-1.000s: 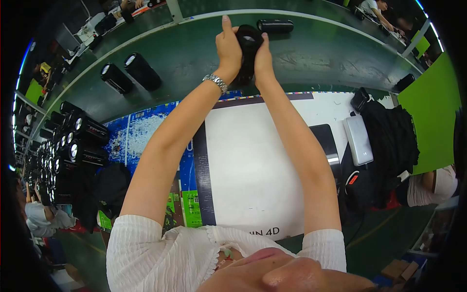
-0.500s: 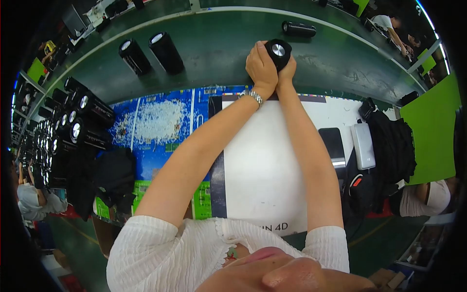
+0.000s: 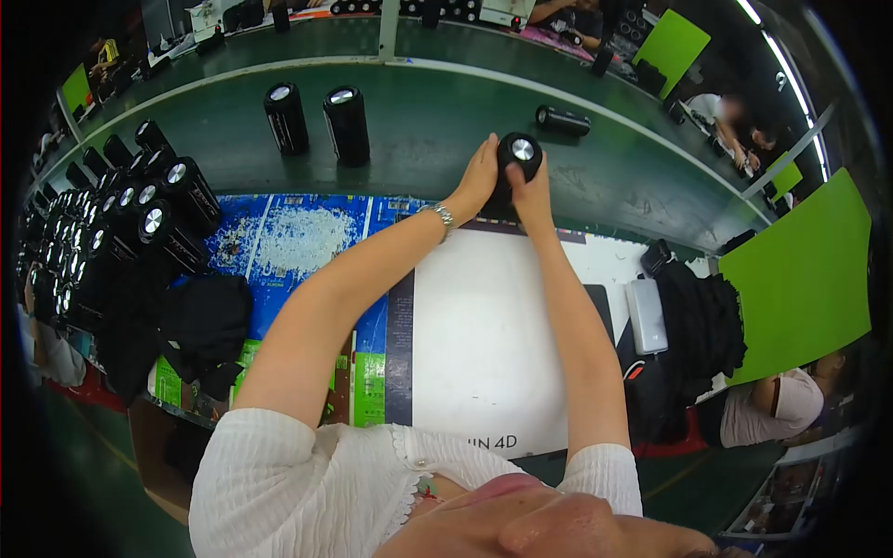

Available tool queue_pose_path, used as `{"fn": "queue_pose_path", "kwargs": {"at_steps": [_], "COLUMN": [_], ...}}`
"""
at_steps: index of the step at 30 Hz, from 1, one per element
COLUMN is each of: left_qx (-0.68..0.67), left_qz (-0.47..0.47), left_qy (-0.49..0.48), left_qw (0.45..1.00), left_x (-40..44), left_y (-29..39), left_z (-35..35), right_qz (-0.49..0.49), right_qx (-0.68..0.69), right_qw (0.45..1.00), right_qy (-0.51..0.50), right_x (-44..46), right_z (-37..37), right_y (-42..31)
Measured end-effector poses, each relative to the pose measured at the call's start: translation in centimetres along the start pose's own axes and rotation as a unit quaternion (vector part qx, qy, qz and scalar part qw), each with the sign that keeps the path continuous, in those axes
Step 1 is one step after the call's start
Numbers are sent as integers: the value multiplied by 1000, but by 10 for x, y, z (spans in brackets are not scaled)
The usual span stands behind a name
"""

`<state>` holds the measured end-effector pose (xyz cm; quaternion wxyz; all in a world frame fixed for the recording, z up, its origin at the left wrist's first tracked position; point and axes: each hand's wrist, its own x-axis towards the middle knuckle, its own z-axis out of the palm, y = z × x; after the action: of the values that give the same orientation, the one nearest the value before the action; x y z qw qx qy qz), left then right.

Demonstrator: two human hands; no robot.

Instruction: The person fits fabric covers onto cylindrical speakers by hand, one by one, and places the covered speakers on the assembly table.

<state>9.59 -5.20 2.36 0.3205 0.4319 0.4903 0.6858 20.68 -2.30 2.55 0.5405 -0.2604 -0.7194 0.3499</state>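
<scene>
A black cylindrical speaker (image 3: 522, 151) with a shiny silver disc on its end stands near the green bench's front edge. My right hand (image 3: 532, 192) grips it from the right, the thumb across its front. On its left side my left hand (image 3: 477, 179) lies along the speaker with fingers stretched out; whether the palm presses on it I cannot tell. Farther left, two similar speakers, one nearer (image 3: 346, 127) and one beyond (image 3: 286, 119), stand upright. Another speaker (image 3: 564, 121) lies on its side behind my right hand.
Many black speakers (image 3: 154, 220) are crowded at the left. A white sheet (image 3: 488, 335) lies before me, beside a worn blue printed sheet (image 3: 279, 307). To the right are a white power-bank-like box (image 3: 646, 316), black cloth (image 3: 702, 321) and a green panel (image 3: 800, 279). Other people work beyond.
My view has shifted, so the bench appears lower. The speaker in my hands has come nearer to me; my left hand's fingers have straightened from around it, and my right thumb now crosses its front.
</scene>
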Motion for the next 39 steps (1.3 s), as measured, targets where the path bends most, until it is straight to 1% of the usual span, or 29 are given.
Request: {"fn": "queue_pose_path", "kwargs": {"at_steps": [1, 2, 5, 6, 7, 8, 9, 10, 11, 13, 14, 16, 17, 19, 20, 23, 24, 25, 26, 27, 28, 29, 31, 32, 35, 36, 37, 38, 39], "left_qx": [-39, -25, 147, 186, 212, 236, 247, 257, 281, 332, 360, 349, 343, 447, 494, 542, 562, 557, 553, 550, 554, 554, 561, 558, 561, 573, 585, 598, 613], "left_qz": [-35, -55, 20, 47, 50, 54, 81, 107, 87, 53, 40, 36, 31, 128, 172, 186, 193, 184, 175, 166, 170, 176, 186, 192, 196, 204, 214, 226, 223], "left_qy": [-47, -69, -116, -98, -111, -123, -128, -133, -132, -132, -131, -124, -121, -154, -164, -182, -180, -181, -186, -193, -192, -192, -177, -180, -170, -176, -181, -185, -170], "left_qw": [998, 996, 982, 976, 970, 962, 957, 951, 947, 933, 923, 928, 931, 872, 837, 799, 784, 789, 793, 795, 792, 791, 787, 787, 786, 774, 761, 746, 738], "left_x": [-1, -5, -20, -24, -35, -48, -61, -74, -88, -113, -123, -142, -147, -150, -154, -153, -153, -153, -151, -150, -150, -149, -150, -149, -150, -153, -153, -155, -158], "left_y": [7, 20, 49, 51, 64, 85, 93, 100, 108, 106, 100, 87, 84, 88, 91, 91, 88, 88, 89, 90, 91, 90, 88, 88, 83, 86, 89, 96, 105], "left_z": [-9, -16, -40, -53, -69, -87, -106, -126, -144, -179, -194, -217, -220, -219, -217, -211, -211, -211, -211, -211, -210, -209, -209, -209, -211, -211, -211, -213, -218], "right_qz": [-45, -32, 9, 4, 27, 13, 16, 38, 45, 80, 95, 122, 122, 119, 22, -260, -286, -306, -303, -277, -209, -145, -24, 37, 24, -37, -104, -106, -97], "right_qx": [-25, -6, -136, -131, -140, -160, -192, -223, -254, -320, -299, -259, -278, -316, -394, -414, -387, -360, -371, -400, -424, -443, -342, -290, -189, -309, -419, -450, -442], "right_qw": [998, 999, 990, 991, 988, 980, 967, 955, 943, 925, 931, 940, 933, 919, 888, 830, 847, 861, 863, 863, 873, 878, 938, 956, 975, 935, 876, 853, 863], "right_qy": [-18, -37, -20, 21, 60, 117, 167, 191, 210, 189, 188, 187, 194, 204, 237, 269, 226, 186, 159, 135, 121, 104, 50, 18, -119, -170, -215, -242, -227], "right_x": [-3, 0, 22, 31, 39, 48, 55, 62, 63, 62, 61, 62, 62, 72, 75, 85, 93, 103, 113, 121, 126, 126, 122, 116, 67, 40, 17, 18, 19], "right_z": [-1, -3, -17, -25, -35, -46, -59, -75, -86, -111, -115, -121, -120, -113, -107, -72, -60, -49, -38, -29, -21, -9, 19, 36, 102, 120, 137, 137, 134], "right_y": [-9, -10, -24, -26, -28, -22, -15, -3, 0, 36, 40, 41, 37, 29, 19, -38, -40, -35, -16, 7, 39, 52, 58, 55, 47, 50, 51, 39, 47]}}
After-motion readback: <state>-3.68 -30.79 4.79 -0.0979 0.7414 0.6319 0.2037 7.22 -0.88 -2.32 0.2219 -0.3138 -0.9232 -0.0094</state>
